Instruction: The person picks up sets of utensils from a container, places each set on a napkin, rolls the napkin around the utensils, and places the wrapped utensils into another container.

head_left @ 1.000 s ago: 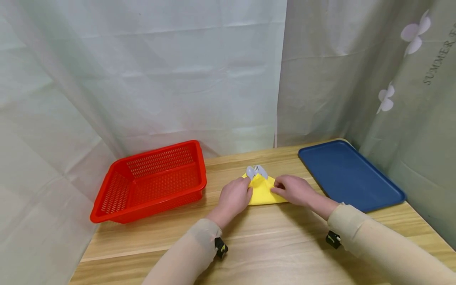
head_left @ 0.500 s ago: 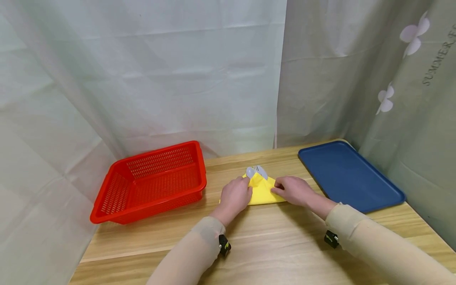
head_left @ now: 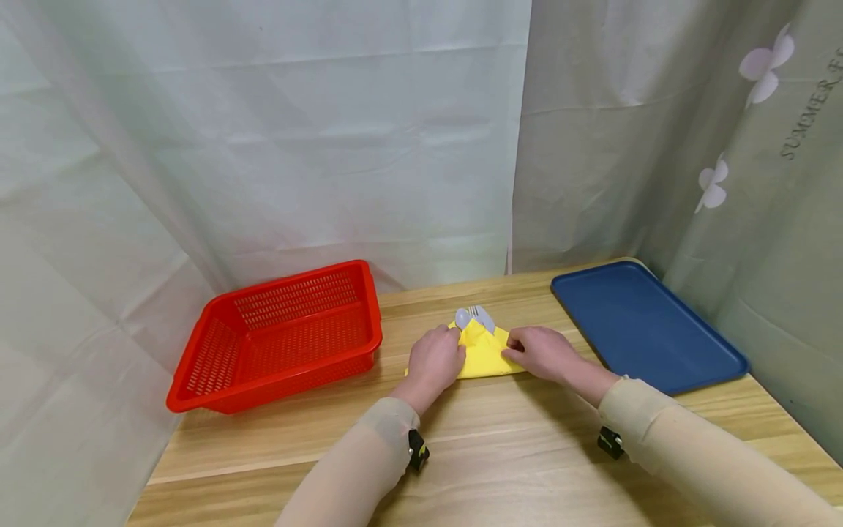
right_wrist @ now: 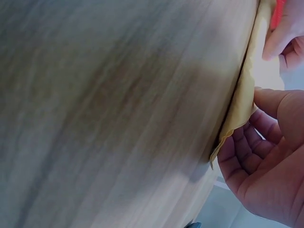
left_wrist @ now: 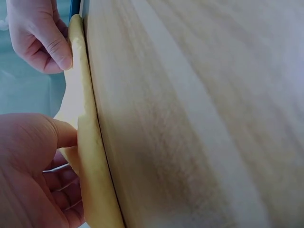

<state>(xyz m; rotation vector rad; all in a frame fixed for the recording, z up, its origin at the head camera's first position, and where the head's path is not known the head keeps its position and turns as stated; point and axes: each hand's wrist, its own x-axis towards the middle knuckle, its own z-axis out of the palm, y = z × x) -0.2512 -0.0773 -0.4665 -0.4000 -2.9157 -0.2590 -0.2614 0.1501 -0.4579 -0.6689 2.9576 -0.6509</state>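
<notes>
In the head view a yellow napkin (head_left: pixel 484 359) lies folded over a spoon (head_left: pixel 462 318), a fork (head_left: pixel 473 311) and a knife (head_left: pixel 486 319), whose ends stick out at its far side. My left hand (head_left: pixel 435 366) pinches the napkin's left part; the left wrist view has its thumb (left_wrist: pixel 66 134) on the cloth with the other fingers curled below. At the napkin's right side, my right hand (head_left: pixel 543 353) pinches the cloth between thumb (right_wrist: pixel 268 100) and curled fingers. The cutlery's lower parts are hidden under the cloth.
To the left stands a red perforated basket (head_left: pixel 283 388) with nothing visible inside. A blue tray (head_left: pixel 652 322) lies at the right on the wooden table (head_left: pixel 500 454). Pale curtains (head_left: pixel 329 146) hang behind and along both sides.
My left forearm has shifted slightly to the right, and the left hand a little with it. Both hands stay on the napkin, and the cutlery lies nearly as before.
</notes>
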